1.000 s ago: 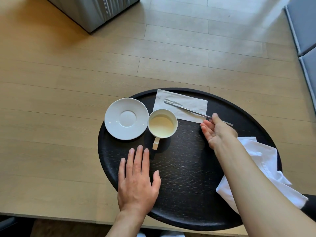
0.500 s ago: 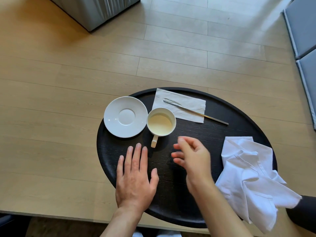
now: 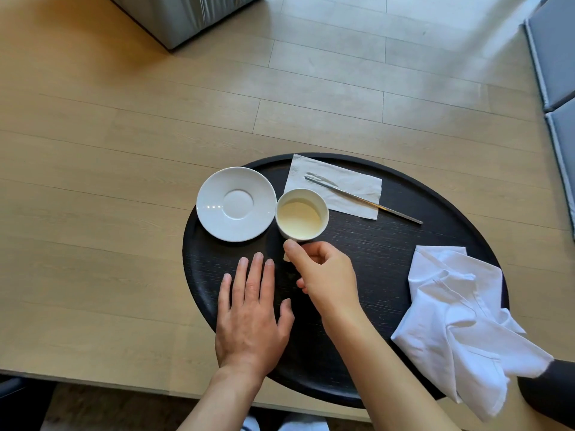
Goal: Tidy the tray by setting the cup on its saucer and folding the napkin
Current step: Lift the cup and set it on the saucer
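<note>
A round black tray (image 3: 389, 244) lies on a pale wooden table. A white cup (image 3: 301, 214) holding pale liquid stands on the tray, just right of an empty white saucer (image 3: 236, 203). My right hand (image 3: 323, 275) is pinched on the cup's handle, which its fingers mostly hide. My left hand (image 3: 252, 312) rests flat on the tray's near left part, fingers apart, holding nothing. A crumpled white cloth napkin (image 3: 460, 321) lies on the tray's right side and hangs over its rim.
A flat paper napkin (image 3: 336, 185) lies at the back of the tray with a thin metal stirrer (image 3: 364, 200) across it. A grey block (image 3: 186, 17) stands on the table far left. Grey cushions (image 3: 557, 73) are at the right edge.
My right hand came back from the stirrer, crossed the tray leftward and closed on the cup's handle. The left hand stayed flat. The cloth napkin, earlier partly behind my arm, is now in full view.
</note>
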